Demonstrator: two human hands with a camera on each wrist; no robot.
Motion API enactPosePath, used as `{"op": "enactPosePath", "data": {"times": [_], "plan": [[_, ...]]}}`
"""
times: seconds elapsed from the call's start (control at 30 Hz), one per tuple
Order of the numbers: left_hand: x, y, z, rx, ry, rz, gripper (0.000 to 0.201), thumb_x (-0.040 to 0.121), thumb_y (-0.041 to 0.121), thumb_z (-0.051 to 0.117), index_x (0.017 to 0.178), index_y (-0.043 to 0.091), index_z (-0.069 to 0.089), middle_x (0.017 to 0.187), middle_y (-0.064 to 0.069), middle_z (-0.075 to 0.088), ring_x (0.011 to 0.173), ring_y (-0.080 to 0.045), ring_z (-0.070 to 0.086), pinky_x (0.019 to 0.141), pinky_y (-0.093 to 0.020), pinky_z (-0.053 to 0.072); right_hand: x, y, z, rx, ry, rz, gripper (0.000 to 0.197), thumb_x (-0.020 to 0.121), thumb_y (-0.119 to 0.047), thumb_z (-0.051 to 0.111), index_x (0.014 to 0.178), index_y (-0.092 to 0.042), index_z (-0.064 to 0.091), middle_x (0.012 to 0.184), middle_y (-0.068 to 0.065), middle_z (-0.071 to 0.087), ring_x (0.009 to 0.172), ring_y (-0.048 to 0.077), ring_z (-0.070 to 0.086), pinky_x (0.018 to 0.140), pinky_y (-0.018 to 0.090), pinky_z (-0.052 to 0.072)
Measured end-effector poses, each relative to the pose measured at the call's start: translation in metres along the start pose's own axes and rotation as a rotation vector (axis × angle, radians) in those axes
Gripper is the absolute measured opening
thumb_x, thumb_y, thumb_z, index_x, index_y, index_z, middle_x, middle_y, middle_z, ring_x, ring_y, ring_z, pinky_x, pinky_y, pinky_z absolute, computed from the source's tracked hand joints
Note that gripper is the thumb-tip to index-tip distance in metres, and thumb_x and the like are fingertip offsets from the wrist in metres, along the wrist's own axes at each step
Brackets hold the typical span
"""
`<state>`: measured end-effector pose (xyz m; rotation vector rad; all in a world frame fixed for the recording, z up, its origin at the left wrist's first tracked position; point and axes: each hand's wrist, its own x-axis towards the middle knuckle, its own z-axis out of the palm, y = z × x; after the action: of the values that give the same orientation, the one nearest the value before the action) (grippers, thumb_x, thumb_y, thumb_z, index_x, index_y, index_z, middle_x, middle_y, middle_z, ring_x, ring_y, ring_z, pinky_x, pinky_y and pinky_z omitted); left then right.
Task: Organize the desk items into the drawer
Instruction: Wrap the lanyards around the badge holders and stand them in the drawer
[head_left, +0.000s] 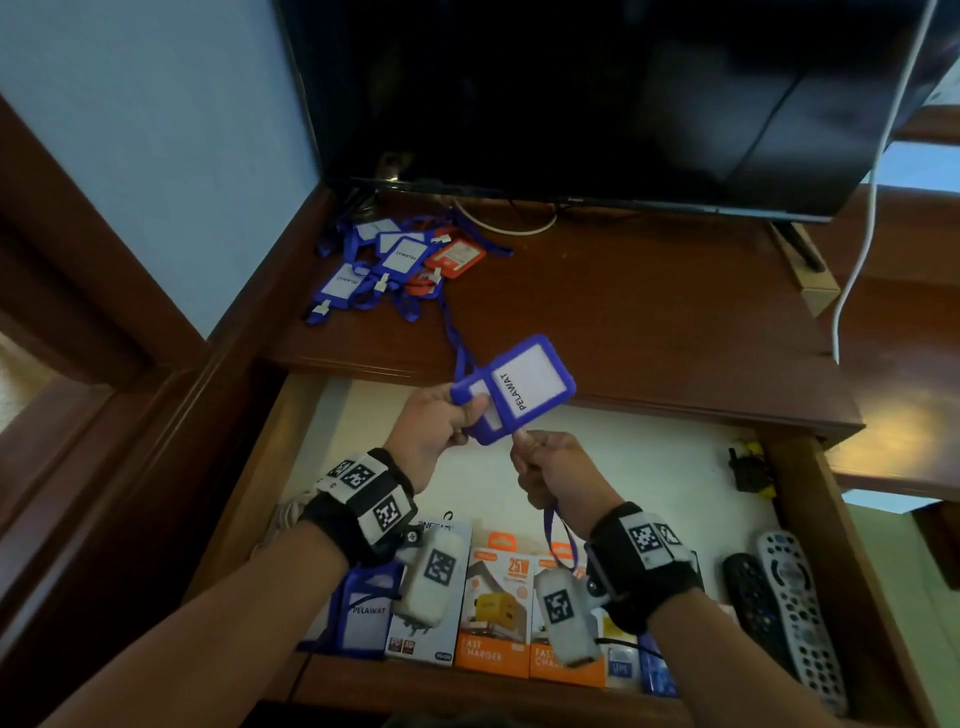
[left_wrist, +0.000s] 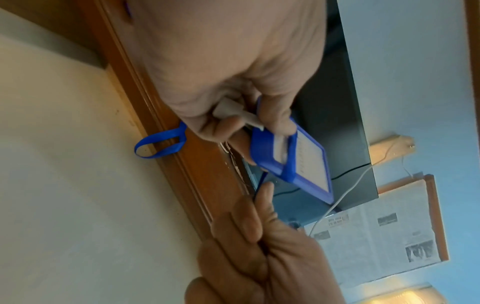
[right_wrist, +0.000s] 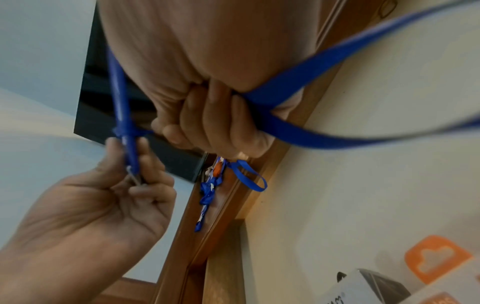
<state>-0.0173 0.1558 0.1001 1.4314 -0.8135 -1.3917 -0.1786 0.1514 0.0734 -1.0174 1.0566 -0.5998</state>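
Note:
Over the open drawer (head_left: 649, 457) my left hand (head_left: 467, 418) pinches the clip end of a blue badge holder (head_left: 519, 384) with a white card that reads PELAWAT. In the left wrist view the thumb lies on the badge holder (left_wrist: 296, 164). My right hand (head_left: 527, 449) is closed in a fist round the badge's blue lanyard (right_wrist: 285, 94), just below the holder. A loop of the lanyard (head_left: 558, 540) hangs under that fist. Another stretch of the strap runs up towards a pile of blue and orange badges (head_left: 395, 260) on the desk top.
A black TV (head_left: 571, 104) stands at the back of the wooden desk (head_left: 649, 312), and a white cable (head_left: 857, 260) hangs at the right. The drawer holds charger boxes (head_left: 493, 597), another blue badge (head_left: 363, 613), two remotes (head_left: 795, 613) and a black-and-yellow item (head_left: 748, 467).

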Motion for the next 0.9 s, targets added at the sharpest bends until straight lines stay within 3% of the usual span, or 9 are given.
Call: {"op": "enactPosePath", "data": {"times": [0.17,0.37,0.53,0.6,0.7,0.77,0.83,0.9], "plan": [[0.006,-0.011,0.004,0.010,0.188,-0.060,0.006,0.090,0.013,0.063,0.084,0.014,0.063,0.076,-0.004,0.063,0.059,-0.013,0.047,0.057,-0.024,0.037,-0.006,-0.003,0.007,-0.180,-0.065,0.014,0.037,0.101,-0.027,0.044,0.067,-0.014,0.050,0.048,-0.004,0.030,0.041,0.010,0.022,0.041,0.020,0.019],[0.008,-0.030,0.004,0.340,0.140,0.038,0.003,0.088,0.011,0.064,0.086,0.010,0.065,0.077,-0.005,0.064,0.060,-0.008,0.053,0.053,-0.018,0.040,-0.017,-0.014,0.010,-0.453,-0.160,-0.009,0.029,0.098,-0.016,0.043,0.072,-0.011,0.056,0.052,-0.003,0.034,0.044,0.008,0.025,0.043,0.022,0.020],[0.005,-0.040,-0.005,0.743,-0.107,0.087,0.009,0.084,0.017,0.068,0.087,0.012,0.061,0.082,-0.003,0.063,0.074,-0.017,0.055,0.070,-0.031,0.043,-0.017,-0.021,0.003,-0.582,-0.185,-0.095,0.035,0.098,-0.010,0.045,0.066,-0.009,0.058,0.050,-0.006,0.042,0.041,0.002,0.034,0.046,0.011,0.028],[-0.001,-0.041,-0.008,0.762,-0.231,0.059,0.005,0.085,0.014,0.066,0.085,0.014,0.061,0.082,-0.003,0.062,0.076,-0.017,0.055,0.069,-0.029,0.042,-0.015,-0.021,0.000,-0.630,-0.190,-0.129,0.036,0.097,-0.011,0.049,0.063,-0.010,0.060,0.051,-0.005,0.047,0.046,0.004,0.038,0.053,0.017,0.032],[-0.007,-0.041,-0.014,0.829,-0.399,0.059,0.020,0.087,0.009,0.062,0.076,0.025,0.055,0.083,0.000,0.062,0.080,-0.018,0.057,0.072,-0.031,0.045,-0.013,-0.019,-0.006,-0.656,-0.203,-0.124,0.035,0.096,-0.018,0.054,0.062,-0.011,0.062,0.059,0.009,0.049,0.056,0.020,0.041,0.056,0.029,0.033],[-0.011,-0.037,-0.017,0.883,-0.482,0.066,0.028,0.085,0.006,0.062,0.070,0.028,0.053,0.077,0.004,0.059,0.073,-0.013,0.056,0.070,-0.030,0.044,-0.013,-0.020,-0.010,-0.656,-0.214,-0.115,0.034,0.095,-0.018,0.055,0.061,-0.012,0.061,0.058,0.001,0.053,0.056,0.013,0.044,0.057,0.024,0.037],[-0.014,-0.034,-0.021,0.936,-0.523,0.082,0.028,0.083,0.008,0.065,0.066,0.027,0.053,0.072,0.005,0.058,0.068,-0.011,0.054,0.068,-0.030,0.044,-0.014,-0.022,-0.013,-0.636,-0.217,-0.119,0.031,0.094,-0.016,0.057,0.065,-0.006,0.063,0.053,-0.007,0.047,0.050,0.003,0.039,0.053,0.016,0.034],[-0.016,-0.032,-0.026,0.909,-0.531,0.093,0.023,0.083,0.010,0.068,0.068,0.023,0.057,0.074,0.000,0.062,0.071,-0.014,0.057,0.072,-0.034,0.049,-0.015,-0.023,-0.015,-0.620,-0.209,-0.118,0.030,0.094,-0.018,0.058,0.068,-0.003,0.063,0.052,-0.006,0.040,0.046,0.004,0.033,0.047,0.014,0.030]]}}
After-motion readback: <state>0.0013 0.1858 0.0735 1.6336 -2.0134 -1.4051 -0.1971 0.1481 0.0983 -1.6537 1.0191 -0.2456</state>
